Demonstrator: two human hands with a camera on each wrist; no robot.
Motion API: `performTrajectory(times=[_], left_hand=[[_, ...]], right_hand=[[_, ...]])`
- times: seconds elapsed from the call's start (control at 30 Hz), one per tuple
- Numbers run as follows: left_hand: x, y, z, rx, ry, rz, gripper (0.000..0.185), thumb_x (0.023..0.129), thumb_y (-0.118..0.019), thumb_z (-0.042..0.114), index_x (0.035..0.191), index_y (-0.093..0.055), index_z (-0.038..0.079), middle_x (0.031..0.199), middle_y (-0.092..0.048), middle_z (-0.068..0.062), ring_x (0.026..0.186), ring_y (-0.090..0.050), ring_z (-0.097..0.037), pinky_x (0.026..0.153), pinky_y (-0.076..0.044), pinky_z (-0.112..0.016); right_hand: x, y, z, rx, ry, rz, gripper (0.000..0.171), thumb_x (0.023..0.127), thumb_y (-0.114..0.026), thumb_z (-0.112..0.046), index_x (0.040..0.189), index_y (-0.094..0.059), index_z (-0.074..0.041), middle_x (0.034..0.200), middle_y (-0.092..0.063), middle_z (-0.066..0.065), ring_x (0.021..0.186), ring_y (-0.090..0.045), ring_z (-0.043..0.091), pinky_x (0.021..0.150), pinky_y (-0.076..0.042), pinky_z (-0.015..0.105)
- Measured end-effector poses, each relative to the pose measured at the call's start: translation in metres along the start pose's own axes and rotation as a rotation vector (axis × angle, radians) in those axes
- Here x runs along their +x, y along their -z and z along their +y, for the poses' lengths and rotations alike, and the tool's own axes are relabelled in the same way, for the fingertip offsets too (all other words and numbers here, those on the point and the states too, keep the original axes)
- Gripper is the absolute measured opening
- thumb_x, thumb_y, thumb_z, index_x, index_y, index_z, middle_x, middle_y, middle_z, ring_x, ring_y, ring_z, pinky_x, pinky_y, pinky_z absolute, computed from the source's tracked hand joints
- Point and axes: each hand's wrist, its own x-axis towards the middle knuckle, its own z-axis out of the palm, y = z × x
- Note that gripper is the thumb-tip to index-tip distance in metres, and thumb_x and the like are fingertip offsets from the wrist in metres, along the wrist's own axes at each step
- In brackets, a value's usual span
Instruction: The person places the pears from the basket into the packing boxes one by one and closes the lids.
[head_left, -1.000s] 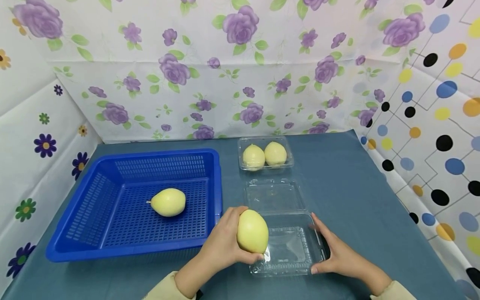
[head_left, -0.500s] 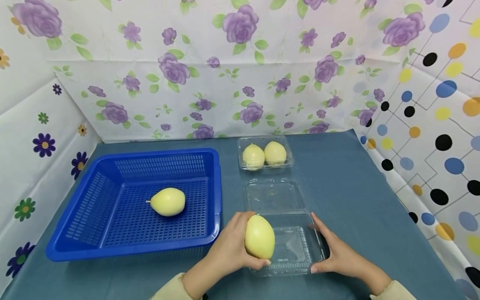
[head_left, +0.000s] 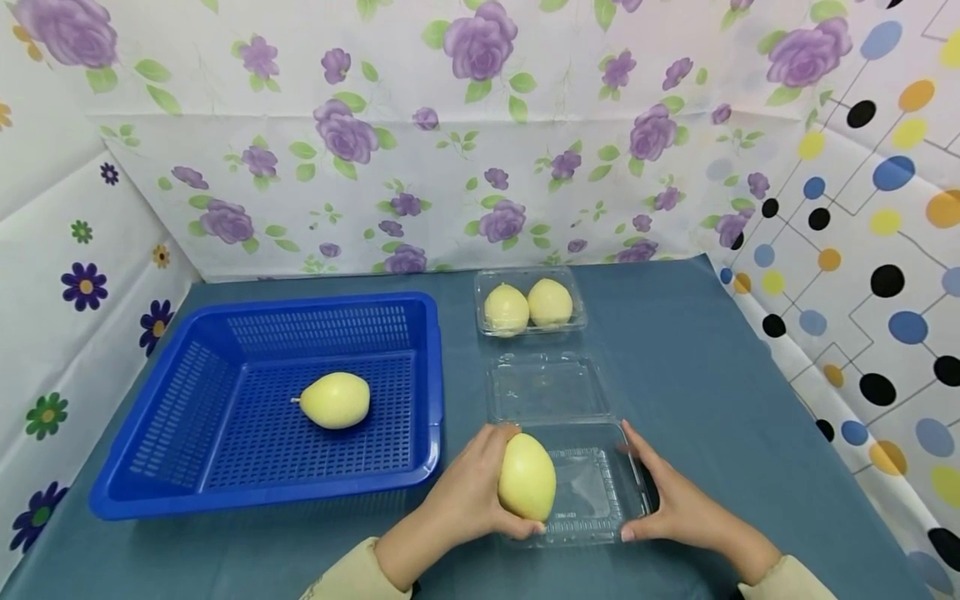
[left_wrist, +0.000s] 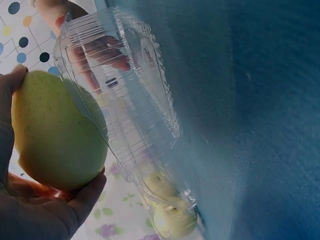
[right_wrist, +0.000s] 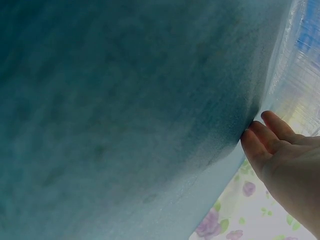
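Observation:
A pale yellow pear (head_left: 527, 477) is gripped by my left hand (head_left: 468, 492), fingers behind it and thumb at its near side. In the left wrist view the pear (left_wrist: 57, 130) appears beside the clear wall of a plastic clamshell box (left_wrist: 120, 95). From the head, the held pear covers the left part of that box (head_left: 585, 483), whose lid (head_left: 547, 387) lies folded back. At the box's right wall rests my right hand (head_left: 675, 508), thumb and forefinger spread along it. Its fingers (right_wrist: 277, 135) look fairly straight in the right wrist view.
A blue slotted basket (head_left: 262, 500) on the left has one pear (head_left: 336, 401) lying inside. Behind the raised lid stands another clear box (head_left: 531, 327) with two pears (head_left: 506, 309). Patterned cloths (head_left: 405, 142) border the blue-grey tabletop (head_left: 720, 375).
My left hand has carried the pear rightward and slightly nearer, further over the clear box. The right hand stays at the box's right wall.

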Motion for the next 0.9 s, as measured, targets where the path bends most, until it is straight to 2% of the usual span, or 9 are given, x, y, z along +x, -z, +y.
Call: performTrajectory(times=[0.2,0.33,0.57,0.9], left_hand=[[0.002,-0.004,0.000,0.052,-0.061,-0.033,0.097,0.058,-0.087,0.046,0.134,-0.043,0.006,0.121,-0.052,-0.008,0.104,-0.057,-0.020,0.086,-0.053,-0.037],[0.004,-0.005,-0.001,0.057,-0.068,-0.045,0.096,0.058,-0.087,0.046,0.134,-0.043,0.007,0.120,-0.052,-0.007,0.102,-0.056,-0.019,0.083,-0.054,-0.036],[0.008,-0.007,-0.002,0.119,-0.119,-0.067,0.096,0.058,-0.086,0.048,0.134,-0.044,0.005,0.117,-0.053,-0.007,0.100,-0.056,-0.017,0.080,-0.054,-0.032],[0.014,-0.014,-0.002,0.144,-0.097,-0.115,0.096,0.060,-0.085,0.049,0.134,-0.044,0.005,0.116,-0.053,-0.006,0.100,-0.055,-0.016,0.079,-0.054,-0.030]], right_hand=[[0.000,0.000,-0.001,-0.008,0.002,0.005,0.125,0.069,-0.085,-0.022,0.154,0.006,-0.016,0.146,-0.029,0.034,0.131,-0.028,0.056,0.090,-0.034,0.071],[0.001,0.000,-0.001,0.008,-0.003,-0.005,0.124,0.071,-0.084,-0.021,0.154,0.007,-0.016,0.147,-0.027,0.034,0.132,-0.028,0.056,0.091,-0.034,0.072],[0.003,-0.001,-0.001,0.011,-0.007,-0.004,0.124,0.070,-0.085,-0.022,0.154,0.007,-0.016,0.146,-0.029,0.034,0.132,-0.028,0.056,0.091,-0.033,0.072],[0.000,0.000,-0.001,0.001,-0.008,-0.003,0.123,0.071,-0.084,-0.023,0.154,0.006,-0.015,0.145,-0.031,0.033,0.131,-0.029,0.056,0.091,-0.034,0.071]])
